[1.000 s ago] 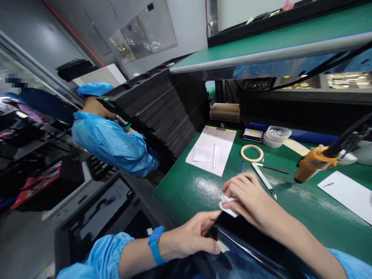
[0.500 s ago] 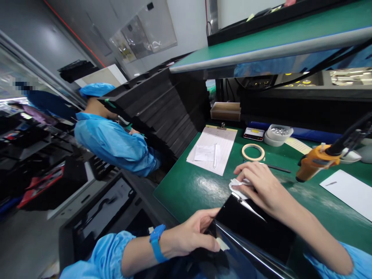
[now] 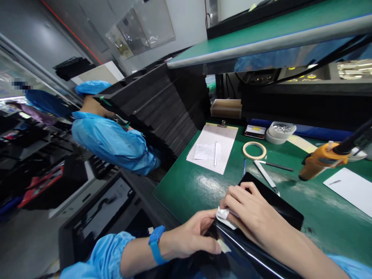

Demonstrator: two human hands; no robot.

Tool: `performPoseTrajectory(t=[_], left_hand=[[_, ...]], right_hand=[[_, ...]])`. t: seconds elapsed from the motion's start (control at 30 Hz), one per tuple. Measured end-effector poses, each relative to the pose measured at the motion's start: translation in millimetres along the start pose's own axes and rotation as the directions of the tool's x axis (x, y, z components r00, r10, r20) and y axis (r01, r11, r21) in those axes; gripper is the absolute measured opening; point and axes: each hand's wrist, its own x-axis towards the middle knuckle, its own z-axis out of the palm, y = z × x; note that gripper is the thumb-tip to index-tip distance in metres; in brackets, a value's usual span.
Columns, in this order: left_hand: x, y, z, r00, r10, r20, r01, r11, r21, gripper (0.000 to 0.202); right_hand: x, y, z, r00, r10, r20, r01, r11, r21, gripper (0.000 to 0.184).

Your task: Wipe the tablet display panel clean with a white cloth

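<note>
My left hand (image 3: 193, 236) is closed on the near-left edge of a glossy dark sheet (image 3: 232, 261), its thumb by a small cream tape tab (image 3: 224, 246). The sheet bends up in a shiny ridge along a flat black glossy panel (image 3: 280, 207); whether the two are joined there I cannot tell. My right hand (image 3: 251, 211) presses a crumpled white wipe (image 3: 224, 217) at the panel's left edge, close to my left fingertips. Its fingers are bent around the wipe, and the forearm covers part of the panel.
Beyond the panel lie a utility knife (image 3: 266, 175), a tape roll (image 3: 254, 150) and a clipboard with papers (image 3: 213, 149). An orange-handled tool (image 3: 322, 161) hangs at right. Black trays (image 3: 162, 104) are stacked at left, beside a co-worker in blue (image 3: 107, 135).
My right hand has moved the wipe from the panel's far corner towards me and left, beside my left fingers. The panel's far corner and the knife now show. My left hand keeps its hold.
</note>
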Motion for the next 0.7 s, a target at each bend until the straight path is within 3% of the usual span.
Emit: performPoseTrajectory(t=[0.13, 0.4, 0.6, 0.7], left_hand=[[0, 0, -0.9, 1.0, 0.0, -0.017, 0.0, 1.0, 0.013, 0.049], [-2, 3, -0.6, 1.0, -0.005, 0.009, 0.005, 0.999, 0.054, 0.06], [-2, 4, -1.0, 1.0, 0.001, 0.019, -0.002, 0.999, 0.049, 0.059], [-2, 5, 0.2, 1.0, 0.015, 0.018, -0.016, 0.998, 0.064, 0.059]], right_hand=[[2, 10, 5, 0.997, 0.003, -0.075, -0.01, 0.995, -0.103, 0.024], [-2, 47, -11, 0.98, 0.017, -0.198, -0.085, 0.936, -0.343, 0.023], [-3, 47, -23, 0.952, 0.044, -0.304, -0.242, 0.716, -0.655, 0.015], [-3, 31, -29, 0.954, 0.054, -0.294, -0.202, 0.84, -0.504, 0.015]])
